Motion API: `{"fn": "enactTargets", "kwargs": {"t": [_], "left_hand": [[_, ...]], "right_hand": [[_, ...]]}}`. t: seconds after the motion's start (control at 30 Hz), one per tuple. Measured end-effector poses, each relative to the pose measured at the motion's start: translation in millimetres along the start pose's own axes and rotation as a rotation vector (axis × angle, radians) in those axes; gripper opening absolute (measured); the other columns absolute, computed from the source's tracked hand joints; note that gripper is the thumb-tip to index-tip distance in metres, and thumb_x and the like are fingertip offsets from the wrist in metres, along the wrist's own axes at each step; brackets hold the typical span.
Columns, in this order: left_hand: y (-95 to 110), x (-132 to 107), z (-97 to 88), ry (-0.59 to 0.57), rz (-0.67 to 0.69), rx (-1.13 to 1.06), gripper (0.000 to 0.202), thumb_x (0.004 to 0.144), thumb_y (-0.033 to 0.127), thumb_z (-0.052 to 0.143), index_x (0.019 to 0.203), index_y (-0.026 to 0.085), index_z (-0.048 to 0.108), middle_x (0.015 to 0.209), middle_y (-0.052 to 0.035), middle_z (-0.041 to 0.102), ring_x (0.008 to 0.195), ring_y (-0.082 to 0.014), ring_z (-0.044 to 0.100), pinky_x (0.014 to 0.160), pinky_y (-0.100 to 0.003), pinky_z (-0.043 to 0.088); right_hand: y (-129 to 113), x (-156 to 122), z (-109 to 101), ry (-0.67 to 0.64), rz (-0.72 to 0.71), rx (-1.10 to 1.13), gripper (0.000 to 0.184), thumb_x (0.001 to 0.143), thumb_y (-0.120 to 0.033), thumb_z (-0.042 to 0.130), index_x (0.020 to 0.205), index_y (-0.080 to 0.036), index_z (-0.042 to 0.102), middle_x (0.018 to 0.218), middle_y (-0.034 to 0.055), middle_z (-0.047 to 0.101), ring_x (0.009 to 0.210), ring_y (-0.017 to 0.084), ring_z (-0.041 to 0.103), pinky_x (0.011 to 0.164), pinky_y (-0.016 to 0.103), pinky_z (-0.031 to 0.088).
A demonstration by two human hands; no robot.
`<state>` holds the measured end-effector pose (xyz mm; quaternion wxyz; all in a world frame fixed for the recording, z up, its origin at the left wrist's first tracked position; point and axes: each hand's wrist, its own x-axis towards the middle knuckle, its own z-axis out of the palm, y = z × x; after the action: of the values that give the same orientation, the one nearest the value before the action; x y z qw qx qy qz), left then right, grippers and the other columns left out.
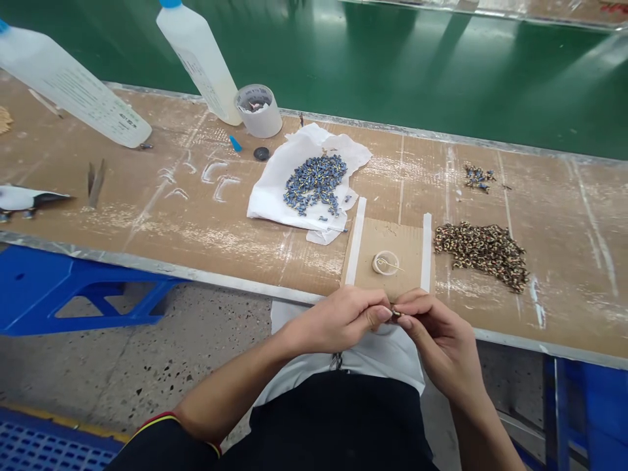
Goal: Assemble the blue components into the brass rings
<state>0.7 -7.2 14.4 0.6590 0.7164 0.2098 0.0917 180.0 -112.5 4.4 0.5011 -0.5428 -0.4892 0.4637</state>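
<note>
My left hand point(343, 317) and my right hand point(436, 330) meet just below the bench's front edge, fingertips pinched together on one tiny dark part point(395, 313). Right above them, on a taped cardboard patch point(387, 252), sits a small white cap point(386, 262) with a thin pin resting in it. A heap of brown and gold small parts point(483, 252) lies to the right of the patch. Blue and yellow small parts point(316, 183) are piled on a white cloth point(275, 190) to the upper left.
Two white plastic bottles point(201, 59) point(69, 88) and a small white cup point(258, 110) stand at the bench's back. Tweezers point(95, 182) lie left. A few blue parts point(478, 176) lie far right. The green conveyor belt point(417, 65) runs behind. Blue frames point(73, 291) stand under the bench.
</note>
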Motion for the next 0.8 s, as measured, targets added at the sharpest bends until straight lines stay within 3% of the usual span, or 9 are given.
{"fn": "enactTargets", "kwargs": {"t": [0.07,0.2,0.37,0.57,0.8], "left_hand": [[-3,-1,3.9,0.091,0.093,0.221,0.033,0.103,0.038,0.037,0.088,0.015,0.056,0.078,-0.0021,0.058,0.071,-0.0142,0.052,0.067,-0.025,0.040],[-13,1,8.6,0.155,0.209,0.420,0.028,0.103,0.027,0.038,0.084,0.016,0.055,0.078,-0.0029,0.058,0.071,-0.0151,0.054,0.066,-0.025,0.040],[-17,6,4.3,0.213,0.282,0.671,0.030,0.103,0.026,0.036,0.083,0.016,0.056,0.078,-0.0043,0.059,0.072,-0.0165,0.053,0.066,-0.027,0.042],[-21,12,-1.8,0.240,0.326,0.738,0.032,0.103,0.025,0.036,0.082,0.016,0.058,0.079,-0.0051,0.059,0.075,-0.0164,0.051,0.070,-0.027,0.045],[-32,15,-5.9,0.234,0.378,0.828,0.026,0.097,0.014,0.044,0.076,0.017,0.059,0.068,-0.0010,0.057,0.066,-0.0151,0.051,0.062,-0.027,0.040]], "right_hand": [[4,-2,5,0.057,0.067,0.053,0.006,0.095,-0.020,0.062,0.095,-0.025,0.066,0.093,0.0011,0.062,0.088,0.013,0.061,0.076,0.023,0.051],[9,-3,12,0.124,0.158,0.128,0.003,0.095,-0.026,0.064,0.094,-0.024,0.066,0.091,0.0006,0.064,0.082,0.011,0.062,0.073,0.020,0.052],[13,1,10,0.145,0.187,0.104,0.007,0.092,-0.029,0.067,0.091,-0.022,0.068,0.088,0.0014,0.066,0.077,0.011,0.064,0.071,0.021,0.054],[17,8,6,0.124,0.224,0.060,0.012,0.092,-0.032,0.066,0.090,-0.020,0.067,0.081,0.0020,0.067,0.072,0.014,0.067,0.067,0.024,0.057],[19,13,2,0.010,0.198,-0.058,0.015,0.096,-0.028,0.059,0.083,-0.020,0.062,0.075,0.0015,0.068,0.062,0.011,0.063,0.056,0.021,0.052]]}}
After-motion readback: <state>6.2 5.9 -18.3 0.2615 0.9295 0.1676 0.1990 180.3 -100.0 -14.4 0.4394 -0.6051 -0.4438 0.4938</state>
